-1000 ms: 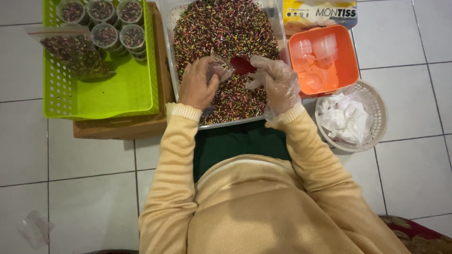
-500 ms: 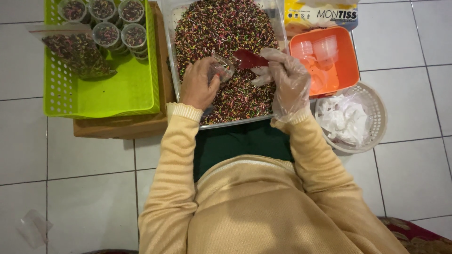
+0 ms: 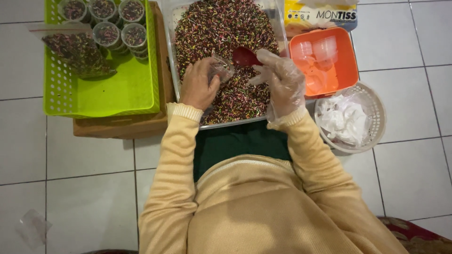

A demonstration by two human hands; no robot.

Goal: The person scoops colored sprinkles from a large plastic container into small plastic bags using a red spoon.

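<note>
A clear bin full of multicoloured sprinkles sits in front of me. My left hand, bare, holds a small clear plastic cup tilted over the sprinkles. My right hand, in a thin clear plastic glove, holds a red spoon just to the right of the cup's mouth. Both hands hover over the middle of the bin.
A green basket at left holds several filled sprinkle cups and a bag of sprinkles, on a wooden tray. An orange tub with empty cups, a round white basket and a yellow box lie right.
The red spoon has lifted out of the sprinkles and moved up toward the cup. My right hand shifted slightly right and up; the left hand stayed put with the cup.
</note>
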